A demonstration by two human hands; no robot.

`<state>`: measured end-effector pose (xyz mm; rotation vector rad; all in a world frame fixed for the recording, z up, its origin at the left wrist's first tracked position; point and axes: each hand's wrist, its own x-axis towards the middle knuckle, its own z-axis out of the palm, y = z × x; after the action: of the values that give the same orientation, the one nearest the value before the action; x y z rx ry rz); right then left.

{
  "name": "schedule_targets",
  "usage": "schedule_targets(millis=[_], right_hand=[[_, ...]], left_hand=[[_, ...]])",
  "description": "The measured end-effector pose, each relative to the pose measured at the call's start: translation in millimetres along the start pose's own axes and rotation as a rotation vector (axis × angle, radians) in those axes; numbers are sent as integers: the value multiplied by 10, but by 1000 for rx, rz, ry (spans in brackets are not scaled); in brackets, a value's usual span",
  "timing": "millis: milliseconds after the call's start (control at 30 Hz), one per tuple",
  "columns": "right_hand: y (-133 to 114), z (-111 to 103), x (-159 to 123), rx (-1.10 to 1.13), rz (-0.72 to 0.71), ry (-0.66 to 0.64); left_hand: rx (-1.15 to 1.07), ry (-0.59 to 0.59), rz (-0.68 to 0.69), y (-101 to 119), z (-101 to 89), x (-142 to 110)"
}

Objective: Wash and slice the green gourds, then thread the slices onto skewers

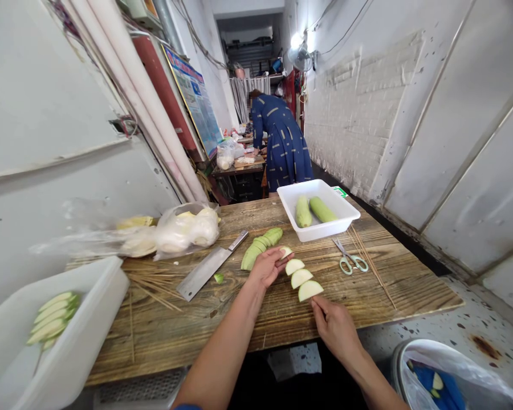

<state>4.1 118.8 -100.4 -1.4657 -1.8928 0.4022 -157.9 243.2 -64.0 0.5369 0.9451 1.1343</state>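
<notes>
My left hand [265,267] pinches a pale half-round zucchini slice [285,251] at the far end of a row. Nearer to me, several half-round zucchini slices [301,278] stand in line above the board, apparently threaded on a thin skewer. My right hand [337,326] is closed at the near end, thumb and finger pinching the skewer, which is mostly hidden. Just beyond my left hand lies a fanned pile of cut green zucchini slices [256,249]. A cleaver [207,272] rests on the wood to the left, with a small green scrap [218,278] beside it.
The wooden table [239,319] carries a white tub [329,229] with two whole zucchini, scissors [351,261], loose skewers [374,267] and bagged food [188,230]. A white bin [98,324] holding skewered slices stands left. A lined bucket [465,364] is low right. Another person [282,136] bends over a farther table.
</notes>
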Motion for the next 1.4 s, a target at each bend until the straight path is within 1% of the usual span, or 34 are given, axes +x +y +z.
schedule_targets(millis=[267, 433, 533, 633, 733, 800, 867, 900, 1000, 1067, 1167, 1267, 1400], right_hand=[[10, 102, -3, -67, -35, 57], [42, 204, 17, -25, -36, 72], [84, 264, 59, -15, -45, 117], [128, 318, 136, 14, -55, 190], [110, 376, 238, 76, -42, 284], [49, 428, 309, 133, -41, 352], [-35, 490, 368, 190, -51, 390], [-80, 522, 389, 214, -51, 394], [-205, 613, 400, 265, -54, 363], [-276, 670, 366, 287, -81, 310], [-364, 776, 292, 317, -140, 238], [-453, 910, 245, 341, -180, 194], [-592, 1053, 233, 392, -213, 197]], left_hand=[[55, 4, -21, -44, 5, -34], [103, 2, -7, -69, -33, -7], [146, -8, -32, -27, -51, 35], [103, -72, -26, 41, -31, 40], [-57, -220, 19, 33, 13, -40], [-103, -308, 23, -49, 37, -131], [-80, -337, 56, -167, 47, -225], [-67, -330, 89, -220, 47, -267], [-86, -263, 199, -281, 3, -367], [-123, -223, 248, -224, -70, -419], [-141, -191, 292, -73, -217, -507], [-114, -175, 339, 42, -348, -629], [-79, -204, 388, 97, -456, -813]])
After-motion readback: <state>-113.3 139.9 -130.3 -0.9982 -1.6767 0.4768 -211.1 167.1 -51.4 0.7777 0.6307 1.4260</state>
